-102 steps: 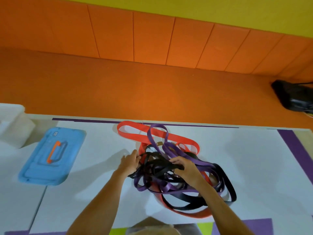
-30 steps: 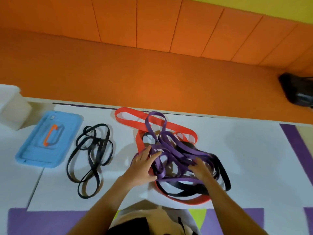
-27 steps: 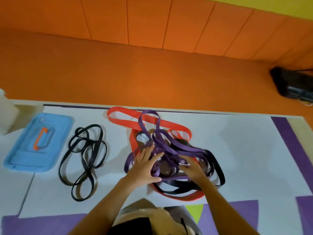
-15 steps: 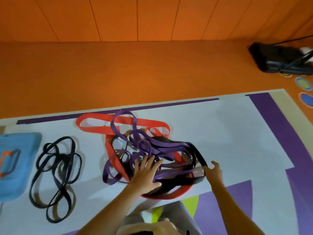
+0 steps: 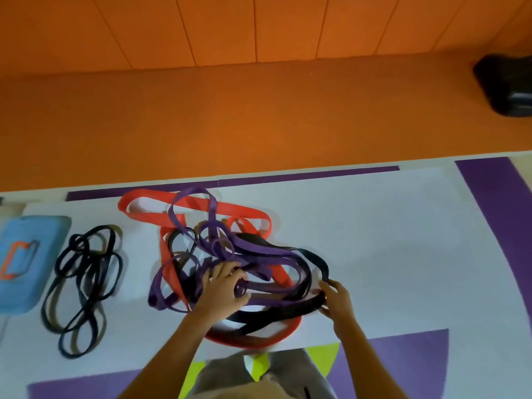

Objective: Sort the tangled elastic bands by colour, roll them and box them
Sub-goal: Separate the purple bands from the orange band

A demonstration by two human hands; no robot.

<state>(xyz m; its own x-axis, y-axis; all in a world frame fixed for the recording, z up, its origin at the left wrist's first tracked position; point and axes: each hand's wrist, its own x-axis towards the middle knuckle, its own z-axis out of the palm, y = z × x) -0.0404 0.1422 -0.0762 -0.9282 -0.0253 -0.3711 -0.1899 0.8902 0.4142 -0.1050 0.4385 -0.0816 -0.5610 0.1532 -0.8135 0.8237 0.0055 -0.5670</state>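
A tangle of elastic bands lies on the white sheet (image 5: pixel 388 226) in front of me: wide red bands (image 5: pixel 239 211), purple bands (image 5: pixel 259 254) and wide black bands (image 5: pixel 276 312). My left hand (image 5: pixel 223 289) rests on the middle of the tangle, its fingers curled among the purple bands. My right hand (image 5: pixel 335 298) grips the right end of a wide black band at the tangle's edge. A separate bundle of thin black bands (image 5: pixel 83 283) lies apart on the left.
A blue box lid with an orange handle (image 5: pixel 23 263) lies at the far left. An orange padded floor and wall (image 5: pixel 259 110) run beyond the sheet. A black object (image 5: pixel 506 87) sits at the far right. Purple and yellow mat patterns lie near me.
The thin black bands were pulled out of the tangle and laid on the left. My right hand moved to the tangle's right edge and took hold of a wide black band.
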